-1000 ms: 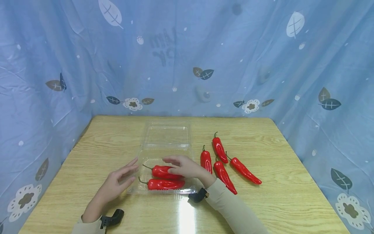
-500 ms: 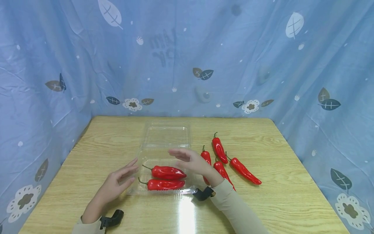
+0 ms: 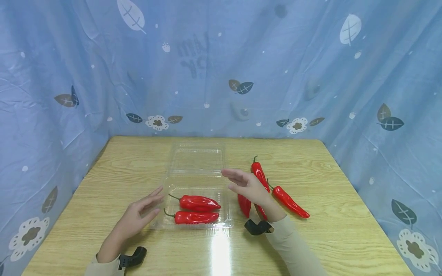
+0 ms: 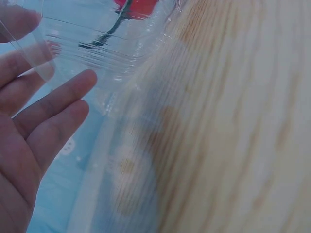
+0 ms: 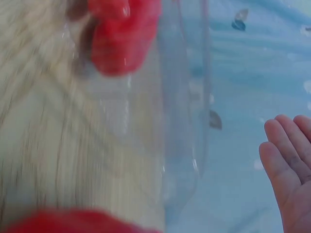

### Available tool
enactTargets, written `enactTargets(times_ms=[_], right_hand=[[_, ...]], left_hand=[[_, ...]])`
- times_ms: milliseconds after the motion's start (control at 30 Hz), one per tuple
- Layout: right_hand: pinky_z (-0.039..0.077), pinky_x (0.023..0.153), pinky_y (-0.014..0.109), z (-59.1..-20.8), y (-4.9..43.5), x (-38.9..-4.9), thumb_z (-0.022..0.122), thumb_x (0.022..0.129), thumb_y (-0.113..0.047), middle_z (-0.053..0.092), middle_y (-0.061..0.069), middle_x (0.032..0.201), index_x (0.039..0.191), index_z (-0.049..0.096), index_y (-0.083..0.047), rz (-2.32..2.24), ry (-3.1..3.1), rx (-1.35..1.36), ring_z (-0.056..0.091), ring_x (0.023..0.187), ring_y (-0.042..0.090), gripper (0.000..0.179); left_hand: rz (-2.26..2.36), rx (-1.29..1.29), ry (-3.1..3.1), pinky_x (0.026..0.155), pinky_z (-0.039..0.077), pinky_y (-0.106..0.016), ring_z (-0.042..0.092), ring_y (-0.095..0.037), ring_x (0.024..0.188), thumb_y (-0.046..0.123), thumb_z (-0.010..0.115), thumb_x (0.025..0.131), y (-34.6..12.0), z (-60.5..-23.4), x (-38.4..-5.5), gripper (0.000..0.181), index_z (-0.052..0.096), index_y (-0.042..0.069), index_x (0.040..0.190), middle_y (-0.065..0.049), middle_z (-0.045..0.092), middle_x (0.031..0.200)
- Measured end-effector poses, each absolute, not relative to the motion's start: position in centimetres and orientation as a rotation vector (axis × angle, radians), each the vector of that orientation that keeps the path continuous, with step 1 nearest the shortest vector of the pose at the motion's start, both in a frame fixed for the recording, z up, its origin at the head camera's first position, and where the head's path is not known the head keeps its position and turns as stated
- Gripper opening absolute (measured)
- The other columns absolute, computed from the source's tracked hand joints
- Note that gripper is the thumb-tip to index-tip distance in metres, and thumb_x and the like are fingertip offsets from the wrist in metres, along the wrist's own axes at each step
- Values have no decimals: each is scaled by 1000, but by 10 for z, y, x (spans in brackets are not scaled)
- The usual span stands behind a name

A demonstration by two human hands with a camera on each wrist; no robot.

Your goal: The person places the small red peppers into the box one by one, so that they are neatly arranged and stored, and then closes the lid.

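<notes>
A clear plastic clamshell box (image 3: 195,181) lies with its lid folded back, and two red chili peppers (image 3: 200,203) rest side by side in its base. My left hand (image 3: 136,216) is at the box's left side, fingers loosely extended. In the left wrist view, those fingers (image 4: 63,97) lie right at the clear plastic wall, with a green stem (image 4: 112,29) inside. My right hand (image 3: 252,188) hovers just right of the box, holding nothing, over a red pepper (image 3: 244,206) that it partly covers. The right wrist view shows its fingers (image 5: 284,150) straight.
More peppers lie right of the box: one toward the back (image 3: 259,173), another farther right (image 3: 290,202), and a third mostly hidden under the right wrist. The wooden table (image 3: 131,161) ends at a blue patterned curtain (image 3: 214,69).
My right hand has let go of the upper pepper in the box and moved right, over the loose peppers. My left hand has stayed where it was.
</notes>
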State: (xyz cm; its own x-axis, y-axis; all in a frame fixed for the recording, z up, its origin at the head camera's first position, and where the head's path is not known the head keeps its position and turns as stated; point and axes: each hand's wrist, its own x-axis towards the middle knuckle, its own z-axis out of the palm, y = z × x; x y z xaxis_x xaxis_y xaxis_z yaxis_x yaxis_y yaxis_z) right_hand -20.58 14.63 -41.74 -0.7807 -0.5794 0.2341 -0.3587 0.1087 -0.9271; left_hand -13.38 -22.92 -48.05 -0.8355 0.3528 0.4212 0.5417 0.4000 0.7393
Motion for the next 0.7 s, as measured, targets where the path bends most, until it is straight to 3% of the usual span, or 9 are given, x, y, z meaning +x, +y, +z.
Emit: enactTargets(times_ms=[233,467,700], right_hand=[[44,105,26,-417,185,-200,60,92,-5,50,19,139,137,46,-2,-1787,2267,-848,47,129,32,48],[46,101,20,-420,223,-191,59,91,-4,49,20,139,137,46,-1,-1840,2362,-686,47,129,28,47],[44,98,12,-428,255,-184,59,92,-5,50,19,139,136,46,1,-1825,2492,-528,51,122,2,46]], left_hand=[[-1399,-786,-2471,99,40,-8,47,0,123,-3,62,88,-229,-480,-134,35,58,-5,123,-20,42,145],[-1391,-811,-2452,98,41,-8,46,1,124,-5,62,87,-229,-480,-135,36,58,-6,122,-24,42,143],[-1400,-807,-2453,98,42,-9,47,0,124,-3,62,88,-230,-480,-134,35,58,-6,123,-23,42,144]])
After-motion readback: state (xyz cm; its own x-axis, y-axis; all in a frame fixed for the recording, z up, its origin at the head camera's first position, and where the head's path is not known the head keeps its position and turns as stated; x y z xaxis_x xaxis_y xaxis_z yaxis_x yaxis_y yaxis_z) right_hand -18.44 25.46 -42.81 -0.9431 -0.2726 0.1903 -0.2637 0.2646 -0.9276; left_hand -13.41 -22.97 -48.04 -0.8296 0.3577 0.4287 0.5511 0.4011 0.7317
